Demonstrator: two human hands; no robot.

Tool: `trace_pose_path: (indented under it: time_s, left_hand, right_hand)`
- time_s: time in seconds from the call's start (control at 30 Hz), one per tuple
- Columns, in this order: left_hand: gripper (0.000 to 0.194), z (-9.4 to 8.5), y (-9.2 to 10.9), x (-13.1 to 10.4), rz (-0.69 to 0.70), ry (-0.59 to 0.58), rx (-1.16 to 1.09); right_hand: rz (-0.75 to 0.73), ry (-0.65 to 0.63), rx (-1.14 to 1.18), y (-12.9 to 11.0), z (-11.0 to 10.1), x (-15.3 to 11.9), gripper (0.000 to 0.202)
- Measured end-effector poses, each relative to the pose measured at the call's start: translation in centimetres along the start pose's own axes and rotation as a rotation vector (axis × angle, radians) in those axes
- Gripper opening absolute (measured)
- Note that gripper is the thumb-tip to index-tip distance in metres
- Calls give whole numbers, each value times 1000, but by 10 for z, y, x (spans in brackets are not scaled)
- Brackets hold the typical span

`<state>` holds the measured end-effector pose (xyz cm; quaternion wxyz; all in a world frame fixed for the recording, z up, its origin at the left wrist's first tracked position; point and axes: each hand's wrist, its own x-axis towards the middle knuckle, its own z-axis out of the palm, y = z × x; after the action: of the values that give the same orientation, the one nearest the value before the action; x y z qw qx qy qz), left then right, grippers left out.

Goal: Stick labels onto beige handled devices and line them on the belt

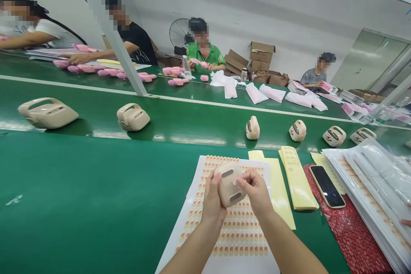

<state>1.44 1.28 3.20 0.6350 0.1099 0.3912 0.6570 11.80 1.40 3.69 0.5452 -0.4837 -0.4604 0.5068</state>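
Note:
My left hand (213,197) is closed around a small beige plastic device (230,185). Its underside faces up, showing two dark grey oblong pads. My right hand (257,190) pinches a small whitish sticker (235,182) against that underside, between the pads. Below both hands lies a white sheet (192,205) covered in rows of small orange-and-yellow oval stickers (239,248). Yellow backing paper (282,192) sticks out from under its right side. Any handle on the held device is hidden.
Several beige handled devices (133,117) stand along the green conveyor belt (192,122) ahead. To my right are a yellow label strip (298,184), a phone (327,186), red bubble wrap (353,231) and stacked sheets (369,197). Co-workers sit opposite, with pink items (178,81) and white pouches (256,93).

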Motion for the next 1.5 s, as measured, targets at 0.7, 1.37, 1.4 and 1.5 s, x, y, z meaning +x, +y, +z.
trace_pose_path:
  time_s: [0.7,1.37,1.4,1.5]
  left_hand:
    - [50,7,1,-5,70,49,-18]
    - [27,-15,13,-2,-302,93,-127]
    - [30,-23,14,0,-305,68,-123]
    - [38,-48,14,5,-282,12,-142]
  right_hand:
    - [-102,95,-130,-8,10,-5,20]
    - [-374,468,-579,-2,-76,19,17]
    - [-254,593,-625,-2,-99,27,19]
    - [-138,692,-697,6,-157,46,19]
